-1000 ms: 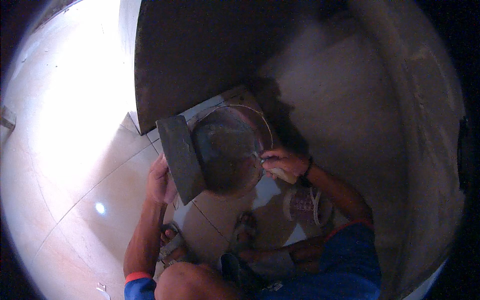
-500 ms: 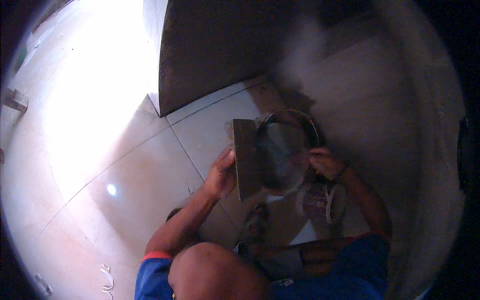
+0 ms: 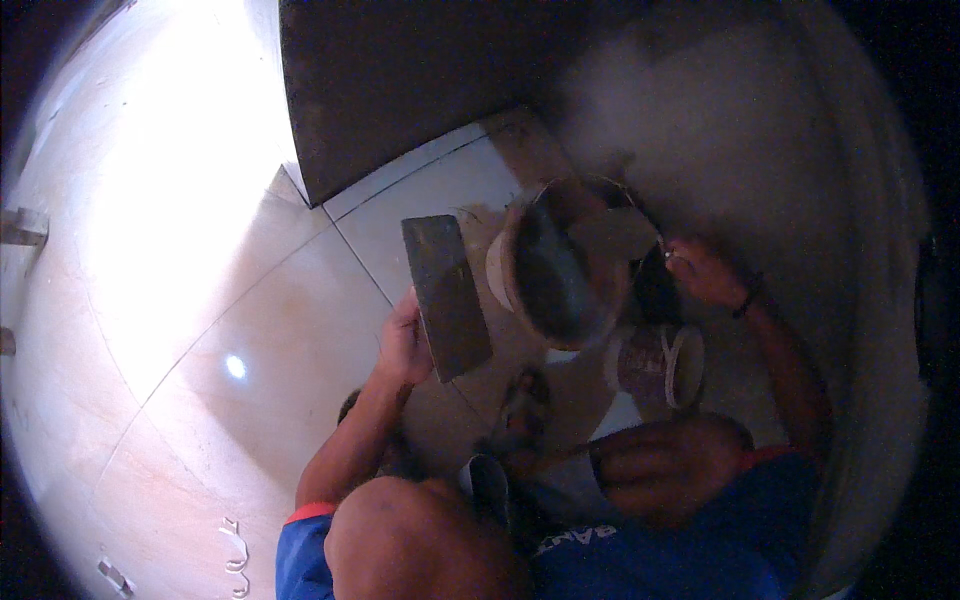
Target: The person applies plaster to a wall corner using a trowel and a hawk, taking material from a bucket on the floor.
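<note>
A dark rectangular board [image 3: 446, 295] is gripped along its left side by my left hand [image 3: 400, 340], fingers mostly hidden behind it. Just right of it is a round bucket [image 3: 503, 262] with a thin wire handle and dark, wet-looking contents. My right hand [image 3: 705, 270], at the bucket's right, is closed on a trowel, its flat blade [image 3: 612, 230] over the bucket's opening. A white container with a purple label [image 3: 640, 368] lies on its side below the bucket.
A dark upright panel [image 3: 420, 80] with a pale left edge stands beyond the tiled floor [image 3: 260, 300], brightly lit at left. A block [image 3: 25, 225] sits at the far left, white scraps [image 3: 232, 550] at lower left. My knees and sandalled foot [image 3: 525, 400] are below.
The bucket and both hands have shifted right relative to the floor. The board now stands apart from the bucket's rim, and the trowel blade shows over the bucket's opening.
</note>
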### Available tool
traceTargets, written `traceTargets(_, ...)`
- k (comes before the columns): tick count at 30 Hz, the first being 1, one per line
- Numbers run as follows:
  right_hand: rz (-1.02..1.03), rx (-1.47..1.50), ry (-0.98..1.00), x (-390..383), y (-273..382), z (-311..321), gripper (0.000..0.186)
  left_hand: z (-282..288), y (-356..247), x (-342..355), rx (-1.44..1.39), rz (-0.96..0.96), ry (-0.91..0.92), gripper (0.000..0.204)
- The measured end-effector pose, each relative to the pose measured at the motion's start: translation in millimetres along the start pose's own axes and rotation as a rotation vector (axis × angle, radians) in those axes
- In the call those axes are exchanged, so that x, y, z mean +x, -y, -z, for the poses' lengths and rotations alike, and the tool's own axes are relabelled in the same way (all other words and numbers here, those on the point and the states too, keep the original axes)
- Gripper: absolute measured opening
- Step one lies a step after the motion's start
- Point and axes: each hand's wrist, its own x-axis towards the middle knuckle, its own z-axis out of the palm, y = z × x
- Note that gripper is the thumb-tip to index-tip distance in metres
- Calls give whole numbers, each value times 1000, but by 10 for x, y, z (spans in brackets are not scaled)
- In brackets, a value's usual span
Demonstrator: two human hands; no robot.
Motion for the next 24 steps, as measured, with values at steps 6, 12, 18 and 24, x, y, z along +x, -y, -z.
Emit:
traceTargets(6,-81,-465,342,345,641,197,19,22,0,-90,-19,-133,-2,40)
traceTargets(12,-129,-505,169,612,1025,-1,25,-35,-77,-190,-42,-170,77,36)
traceTargets(18,-67,-495,374,795,975,-103,45,-26,-81,-266,-36,-123,55,39)
traceTargets(24,103,-296,248,783,544,-316,19,-31,-58,-283,-57,-94,32,41)
